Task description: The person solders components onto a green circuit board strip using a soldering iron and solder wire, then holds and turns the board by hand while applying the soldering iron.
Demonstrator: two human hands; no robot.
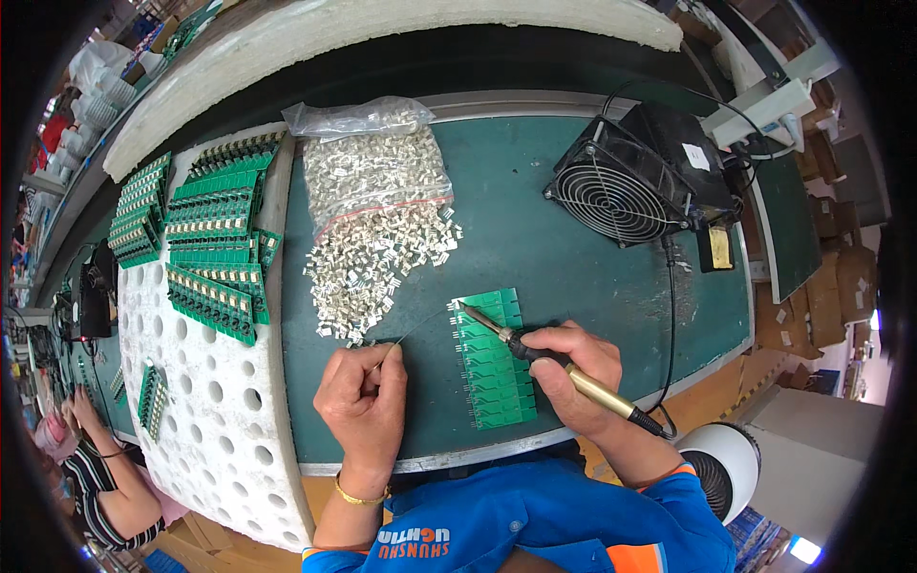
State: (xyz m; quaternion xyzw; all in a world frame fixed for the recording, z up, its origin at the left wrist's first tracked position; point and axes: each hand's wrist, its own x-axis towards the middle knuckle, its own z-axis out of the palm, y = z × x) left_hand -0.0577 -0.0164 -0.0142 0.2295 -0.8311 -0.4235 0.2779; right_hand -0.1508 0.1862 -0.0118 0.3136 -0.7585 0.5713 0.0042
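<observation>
Your R hand [590, 355] grips soldering iron [604, 393], tip [478, 316] at top-left of PCB [495, 368], on bench [592, 286] btwn hands. L hand [359, 406] pinches thin wire [420, 326], prob solder. Looks like soldering step; next: feed wire to tip, iron steady.

The tabletop [497, 224] I'm looking at is deep green, the circuit board [492, 377] a brighter green with paler traces, the soldering iron [600, 392] gold and black, the connectors [363, 272] creamy white. Round holes pattern the white foam slab [201, 361], and silvery rings circle the black fan [611, 201]. The worker's jacket [554, 516] is blue and orange, a neighbour's top [93, 492] striped black and white.
</observation>
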